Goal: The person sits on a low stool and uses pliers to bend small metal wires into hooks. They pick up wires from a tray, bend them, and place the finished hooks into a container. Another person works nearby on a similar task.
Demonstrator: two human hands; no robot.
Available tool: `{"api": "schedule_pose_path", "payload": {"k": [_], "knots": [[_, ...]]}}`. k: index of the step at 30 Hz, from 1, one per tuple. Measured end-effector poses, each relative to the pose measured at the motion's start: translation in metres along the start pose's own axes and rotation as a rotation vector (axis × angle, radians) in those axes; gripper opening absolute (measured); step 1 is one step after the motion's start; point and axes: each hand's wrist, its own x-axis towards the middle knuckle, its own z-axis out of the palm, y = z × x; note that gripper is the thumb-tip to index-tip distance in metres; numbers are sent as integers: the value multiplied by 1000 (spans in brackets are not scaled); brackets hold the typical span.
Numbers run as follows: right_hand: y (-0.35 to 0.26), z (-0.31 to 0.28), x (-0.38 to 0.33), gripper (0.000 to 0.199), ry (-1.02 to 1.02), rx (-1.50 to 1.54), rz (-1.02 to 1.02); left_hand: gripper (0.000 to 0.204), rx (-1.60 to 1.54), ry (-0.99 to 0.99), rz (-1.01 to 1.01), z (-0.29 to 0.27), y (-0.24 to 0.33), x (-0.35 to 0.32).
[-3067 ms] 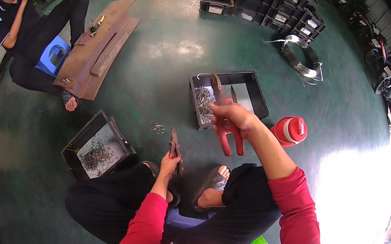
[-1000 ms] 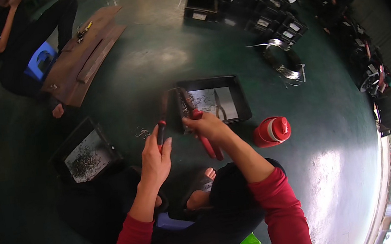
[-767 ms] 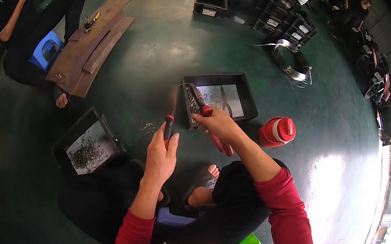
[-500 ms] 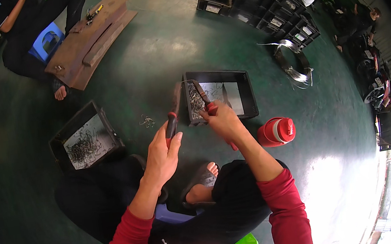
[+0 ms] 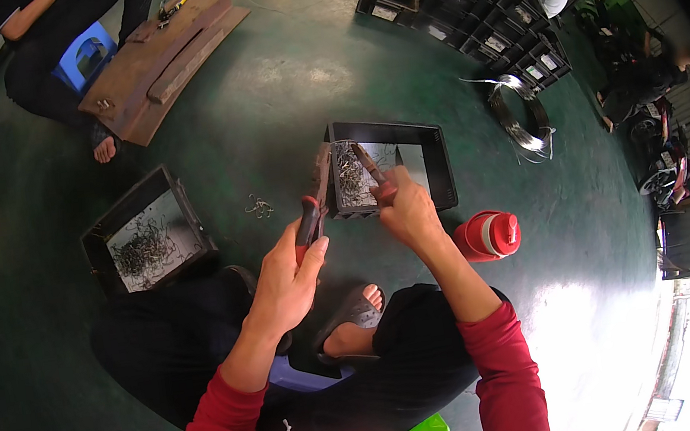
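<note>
My left hand point(image 5: 280, 285) is closed around the red-and-black handles of a pair of pliers point(image 5: 311, 213), whose long brownish jaws point up and away. In my right hand point(image 5: 408, 211), closed too, is a second pair of pliers point(image 5: 367, 163) with red handles, tilted to the left. Its jaws are over a black crate point(image 5: 448, 158) holding many small bent wire pieces point(image 5: 350, 171) on a pale sheet. Whether a wire sits in either pair's jaws is too small to tell. A dark pointed thing point(image 5: 397, 156) also shows in that crate.
To the left stands another black crate point(image 5: 199, 217) with dark wire pieces point(image 5: 141, 253). Several bent wires point(image 5: 258, 206) lie on the floor. A red jug point(image 5: 489, 236) stands at right, a wire coil point(image 5: 520, 118) farther off. Beyond are a rusty bench point(image 5: 167, 56), stacked crates point(image 5: 479, 10) and other people.
My right hand has moved slightly right and its pliers' jaws have drawn away from the left pair. A thin wire bridging both jaws earlier no longer shows there. The left hand barely moved.
</note>
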Motion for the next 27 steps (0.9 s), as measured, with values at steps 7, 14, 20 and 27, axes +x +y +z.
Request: {"api": "schedule_pose_path", "payload": {"k": [7,14,20,27], "knots": [[6,0,0,23,56,-61,-71,33,-144,-42,-74,-1,-1,-2],[21,-6,-6,39,96,-162,-79,27,-227,-94,-215,9,7,1],[30,-11,-11,45,97,-215,-96,25,-239,-118,-229,13,7,-3],[39,-4,-12,31,-33,93,45,36,-12,-91,-84,20,-7,7]]}}
